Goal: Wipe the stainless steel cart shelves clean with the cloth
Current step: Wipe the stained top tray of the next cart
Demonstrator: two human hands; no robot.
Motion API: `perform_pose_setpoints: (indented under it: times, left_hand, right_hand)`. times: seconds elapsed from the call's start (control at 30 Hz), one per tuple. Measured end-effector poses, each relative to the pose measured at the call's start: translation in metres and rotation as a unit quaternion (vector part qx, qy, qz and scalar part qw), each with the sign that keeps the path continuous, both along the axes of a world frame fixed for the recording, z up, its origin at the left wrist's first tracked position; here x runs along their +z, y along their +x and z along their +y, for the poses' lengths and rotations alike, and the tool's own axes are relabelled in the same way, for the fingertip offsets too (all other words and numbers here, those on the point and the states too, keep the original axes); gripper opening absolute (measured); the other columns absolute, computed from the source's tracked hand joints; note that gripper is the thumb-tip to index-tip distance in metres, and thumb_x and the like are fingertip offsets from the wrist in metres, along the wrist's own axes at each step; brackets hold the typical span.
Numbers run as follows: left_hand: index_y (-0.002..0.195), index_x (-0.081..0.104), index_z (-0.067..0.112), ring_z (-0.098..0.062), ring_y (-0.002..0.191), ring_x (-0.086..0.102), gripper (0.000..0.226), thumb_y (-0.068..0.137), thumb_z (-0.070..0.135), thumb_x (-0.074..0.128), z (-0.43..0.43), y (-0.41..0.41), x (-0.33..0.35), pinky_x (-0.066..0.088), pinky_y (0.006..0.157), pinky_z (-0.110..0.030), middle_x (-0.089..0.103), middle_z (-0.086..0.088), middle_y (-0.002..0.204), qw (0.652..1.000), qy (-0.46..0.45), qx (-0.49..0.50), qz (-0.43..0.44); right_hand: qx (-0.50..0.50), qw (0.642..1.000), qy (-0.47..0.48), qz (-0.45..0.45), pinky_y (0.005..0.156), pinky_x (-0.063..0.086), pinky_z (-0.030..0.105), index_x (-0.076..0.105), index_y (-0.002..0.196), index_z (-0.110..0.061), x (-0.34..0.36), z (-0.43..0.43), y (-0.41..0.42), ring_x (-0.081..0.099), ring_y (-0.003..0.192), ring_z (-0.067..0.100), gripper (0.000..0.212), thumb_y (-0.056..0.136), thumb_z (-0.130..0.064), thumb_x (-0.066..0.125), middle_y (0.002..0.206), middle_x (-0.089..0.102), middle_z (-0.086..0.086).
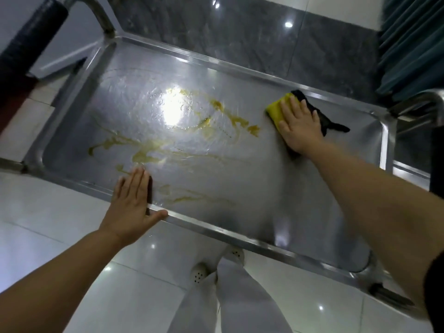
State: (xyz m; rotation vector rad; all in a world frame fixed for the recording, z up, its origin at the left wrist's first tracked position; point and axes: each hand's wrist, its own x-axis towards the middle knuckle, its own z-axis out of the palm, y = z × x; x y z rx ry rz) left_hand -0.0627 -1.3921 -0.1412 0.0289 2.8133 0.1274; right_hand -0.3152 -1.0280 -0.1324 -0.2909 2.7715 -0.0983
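Fingers (292,104) straight and together, we are pressing cloth (276,112) by far rim (336,100) with right hand (300,127), left hand (131,203) lying flat over near rim (216,228), smears (149,156) spreading between.

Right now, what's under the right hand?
The right hand presses flat on a yellow-and-black cloth lying on the cart shelf. The cloth's middle and the steel beneath it are covered.
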Motion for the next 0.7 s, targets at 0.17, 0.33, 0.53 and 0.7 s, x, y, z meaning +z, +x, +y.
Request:
perform_pose_setpoints:
  times: [0.17,0.33,0.53,0.7]
  left_hand:
    - [0.149,-0.001,0.001,-0.020,0.145,-0.009,0.106,0.082,0.081,0.015,-0.008,0.000,-0.007,-0.009,0.115,-0.034,-0.005,-0.014,0.158,1.000,-0.008,-0.012,0.013]
    - [0.149,-0.001,0.002,-0.020,0.145,-0.011,0.112,0.077,0.085,0.016,-0.012,0.002,-0.012,-0.011,0.115,-0.036,-0.009,-0.012,0.158,1.000,-0.024,-0.011,0.006]
    - [0.149,-0.001,0.002,-0.018,0.145,-0.011,0.114,0.074,0.086,0.017,-0.011,0.001,-0.010,-0.015,0.114,-0.034,-0.006,-0.012,0.158,1.000,-0.017,-0.004,0.010]
    - [0.148,0.000,0.001,-0.017,0.145,-0.012,0.115,0.073,0.085,0.023,-0.010,0.001,-0.009,-0.018,0.113,-0.033,-0.004,-0.012,0.158,1.000,-0.013,-0.001,0.008]
  right_hand:
    - [-0.078,0.997,-0.002,-0.017,0.117,-0.001,0.050,-0.001,0.153,-0.030,0.004,-0.012,-0.036,-0.010,0.147,0.026,0.058,0.103,-0.043,0.023,0.160,-0.015,-0.002]
    - [-0.018,1.000,0.000,-0.019,0.116,0.000,0.047,0.003,0.153,-0.032,0.003,-0.023,0.028,-0.008,0.147,0.024,0.056,0.102,-0.043,0.025,0.160,-0.012,-0.002]
    - [0.135,0.988,-0.073,-0.024,0.116,-0.002,0.040,-0.002,0.149,-0.040,-0.004,-0.036,0.166,-0.008,0.147,0.019,0.059,0.093,-0.060,-0.002,0.157,-0.008,-0.008]
    - [0.239,0.968,-0.080,0.016,0.114,0.010,0.047,0.021,0.150,-0.037,-0.013,-0.056,0.246,0.009,0.147,0.027,0.049,0.102,-0.047,0.015,0.160,0.013,-0.002]
